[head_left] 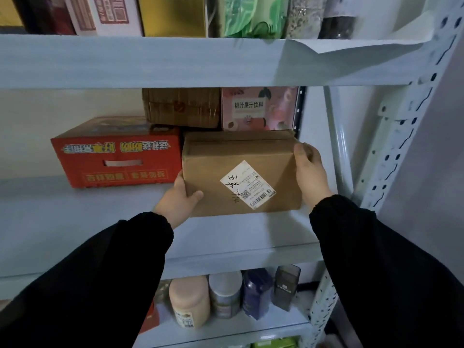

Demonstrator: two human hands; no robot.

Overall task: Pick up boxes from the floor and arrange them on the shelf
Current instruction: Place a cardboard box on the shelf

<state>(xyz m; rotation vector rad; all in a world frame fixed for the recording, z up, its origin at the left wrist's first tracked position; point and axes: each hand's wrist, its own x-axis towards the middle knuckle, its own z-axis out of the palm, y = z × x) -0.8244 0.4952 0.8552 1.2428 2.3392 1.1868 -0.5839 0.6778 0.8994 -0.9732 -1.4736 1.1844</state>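
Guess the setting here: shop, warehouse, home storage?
Likely a storeroom or small shop's stock area: slotted metal shelving, stacked cartons such as the red box and brown box, bottles on the shelf below.

Peach plastic bottle (pixel 188 301), grey-capped jar (pixel 225 293), dark blue bottle (pixel 257 292) and smoky grey container (pixel 286 287) in a row at the right end of the lower shelf (pixel 276 326), green patterned packets (pixel 251 16) on the top shelf (pixel 125 61), creased white paper (pixel 313 61) draped over its right front edge

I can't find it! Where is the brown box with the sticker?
Head view: the brown box sits on the middle shelf, right of the red box, held between the left hand and right hand.
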